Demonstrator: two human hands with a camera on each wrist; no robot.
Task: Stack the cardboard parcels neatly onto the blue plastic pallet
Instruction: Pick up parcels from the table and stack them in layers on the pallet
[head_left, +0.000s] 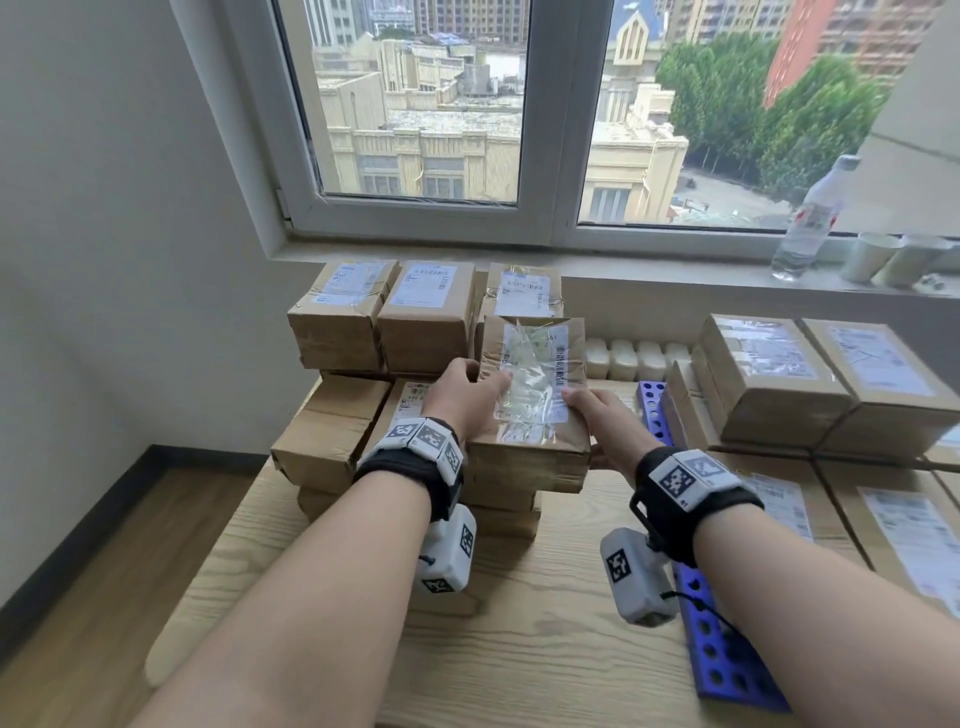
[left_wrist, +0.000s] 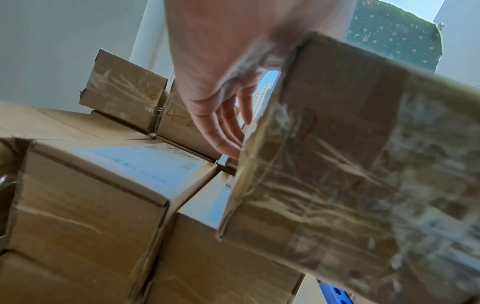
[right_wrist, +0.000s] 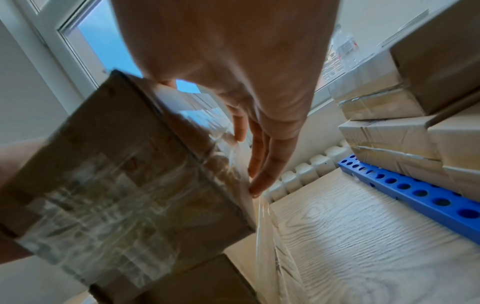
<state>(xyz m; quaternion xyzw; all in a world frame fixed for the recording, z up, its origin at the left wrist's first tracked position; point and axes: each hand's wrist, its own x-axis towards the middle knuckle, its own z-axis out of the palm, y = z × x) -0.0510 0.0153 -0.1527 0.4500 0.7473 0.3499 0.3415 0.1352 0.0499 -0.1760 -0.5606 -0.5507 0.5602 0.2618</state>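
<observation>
Both hands hold one cardboard parcel (head_left: 535, 405) with a taped-over label, lifted and tilted above the left pile of parcels (head_left: 384, 322). My left hand (head_left: 467, 395) grips its left side with the thumb on top; in the left wrist view the left hand's fingers (left_wrist: 228, 131) lie along the side of that parcel (left_wrist: 350, 164). My right hand (head_left: 602, 415) grips its right side the same way, and the right wrist view shows its fingers (right_wrist: 259, 164) against the parcel (right_wrist: 124, 174). The blue pallet (head_left: 727, 649) lies to the right and carries stacked parcels (head_left: 779, 384).
The wooden table (head_left: 519, 649) holds both piles, with bare wood between them. A white radiator (head_left: 634, 358) runs behind the table under the window sill. On the sill at the right stand a water bottle (head_left: 810, 218) and paper cups (head_left: 872, 257).
</observation>
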